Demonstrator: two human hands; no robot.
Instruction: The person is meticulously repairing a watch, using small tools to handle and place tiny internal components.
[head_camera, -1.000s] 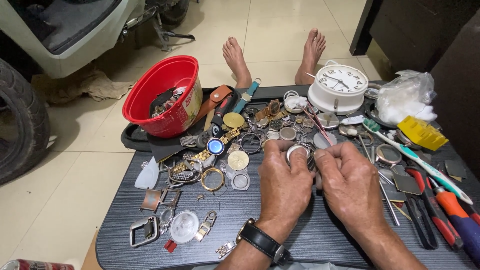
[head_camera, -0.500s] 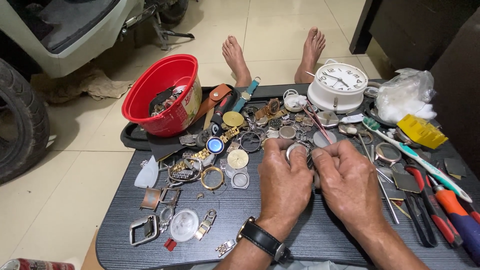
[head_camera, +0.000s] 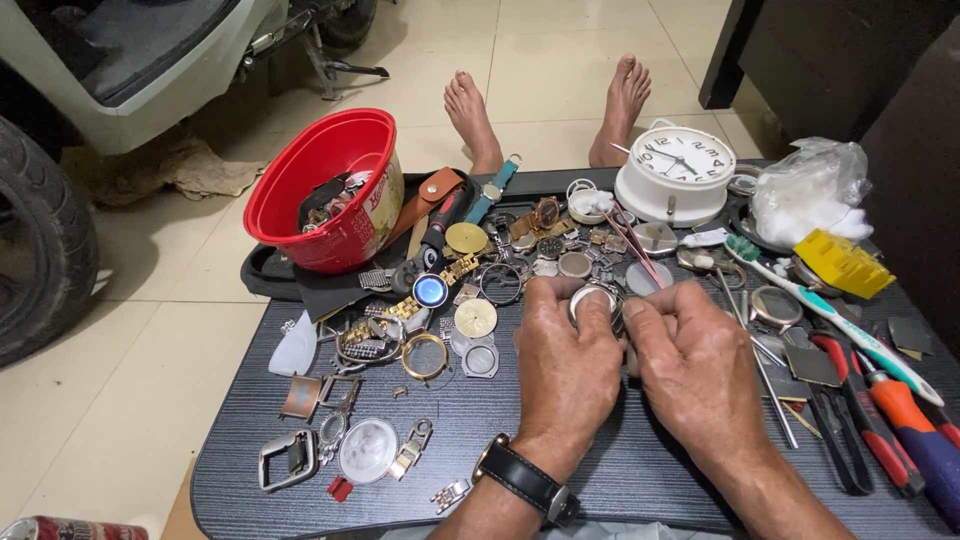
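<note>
1. Silver metal is what I see pinched at the centre of the head view: a small round watch case (head_camera: 592, 300), held just above the dark tabletop (head_camera: 620, 470).
2. My left hand (head_camera: 565, 365) curls around the case from its 7 o'clock side, fingers (head_camera: 545, 310) closed on the rim; a black wristwatch (head_camera: 525, 480) sits on that wrist.
3. My right hand (head_camera: 700, 365) meets it from 4 o'clock, fingers bent in tight against the case edge. Whether it also holds a fine tool I cannot tell.
4. I judge the case light, stiff and rather slippery, and its glass or open face fragile. The rim is the place to grip, not the face.
5. At 10 o'clock from the hands stands a red bowl (head_camera: 320, 190) of parts; at 1 o'clock a white alarm clock (head_camera: 675, 170).
6. At 9 o'clock lie loose dials and a gold ring (head_camera: 425, 355). At 3 o'clock lie a toothbrush (head_camera: 830, 310) and an orange-handled screwdriver (head_camera: 910, 420).
7. Two bare feet (head_camera: 545, 105) rest on the tiled floor at 12 o'clock.
</note>
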